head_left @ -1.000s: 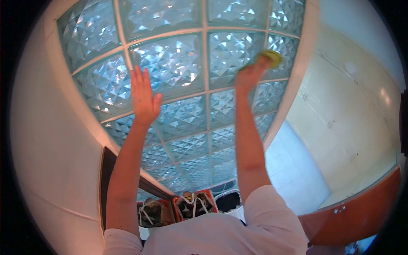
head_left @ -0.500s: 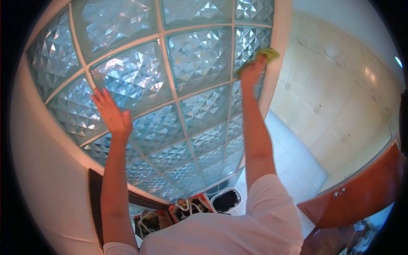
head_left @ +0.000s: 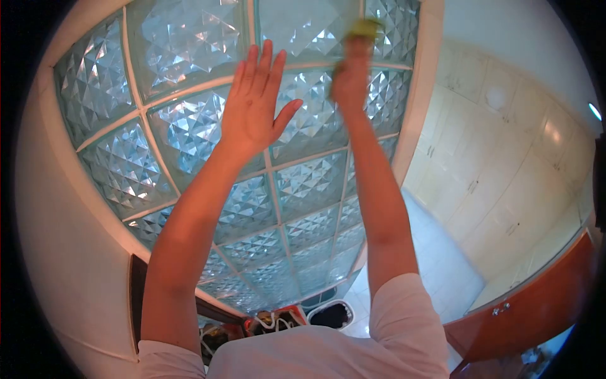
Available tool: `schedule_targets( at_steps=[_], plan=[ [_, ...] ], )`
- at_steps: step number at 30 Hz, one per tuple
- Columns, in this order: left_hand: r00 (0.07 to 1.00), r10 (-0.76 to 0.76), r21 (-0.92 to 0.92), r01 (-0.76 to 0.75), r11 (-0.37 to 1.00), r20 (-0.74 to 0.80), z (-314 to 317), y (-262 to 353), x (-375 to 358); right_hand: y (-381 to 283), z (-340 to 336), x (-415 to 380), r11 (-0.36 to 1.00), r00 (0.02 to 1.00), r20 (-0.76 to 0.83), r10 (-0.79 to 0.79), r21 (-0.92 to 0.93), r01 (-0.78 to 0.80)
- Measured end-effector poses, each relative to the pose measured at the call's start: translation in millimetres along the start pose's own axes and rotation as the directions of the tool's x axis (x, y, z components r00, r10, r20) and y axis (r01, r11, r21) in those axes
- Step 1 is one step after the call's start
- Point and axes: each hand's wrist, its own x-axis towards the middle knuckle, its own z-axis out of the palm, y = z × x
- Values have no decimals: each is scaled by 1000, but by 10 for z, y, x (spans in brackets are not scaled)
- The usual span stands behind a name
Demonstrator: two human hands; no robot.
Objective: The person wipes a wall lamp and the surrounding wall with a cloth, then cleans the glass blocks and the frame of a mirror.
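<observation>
A wall of patterned glass blocks (head_left: 310, 180), divided by pale grout lines, fills the middle of the head view. My left hand (head_left: 254, 107) is raised in front of its upper blocks, flat, with fingers stretched and thumb out, holding nothing. To the right, my right hand (head_left: 351, 85) grips a yellow-green cloth (head_left: 365, 28) against the upper right blocks. Motion smears this hand and the cloth, which shows above the fingers and at the hand's left side.
A white frame (head_left: 424, 95) edges the glass on the right, beside cream cabinets (head_left: 486, 139). Below stand a white bin (head_left: 329, 315) with a dark liner and bags with rope handles (head_left: 275, 321). A reddish-brown wooden door or panel (head_left: 530, 303) is at lower right.
My right hand has moved up and left with the cloth. My left hand has gone up and right across the glass, closer to the right one. The view has shifted slightly.
</observation>
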Motion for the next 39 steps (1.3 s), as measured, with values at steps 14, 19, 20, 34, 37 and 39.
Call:
schedule_targets(
  at_steps=[14, 19, 20, 34, 37, 39],
  plan=[
    [988, -140, 134, 148, 980, -63, -554, -508, -597, -994, 605, 400, 987, 999, 46, -27, 157, 19],
    [953, -286, 124, 297, 947, -103, -785, -470, -1351, -1742, 484, -216, 867, 837, 302, -457, 362, 343],
    [943, -323, 131, 331, 934, -85, -856, -486, -1527, -1572, 437, -212, 843, 806, 338, -487, 423, 332],
    [688, -713, 200, 724, 661, -134, -1297, -400, -3139, -3856, 538, -2900, 832, 588, 664, -462, 554, 30],
    [680, -730, 251, 721, 646, -71, -1266, -316, -3367, -2954, 142, -2828, 976, 809, 587, -31, 193, -103],
    [708, -706, 211, 693, 689, -21, -1249, -298, -3419, -2260, -94, -2977, 963, 896, 356, 265, -140, -230]
  ],
)
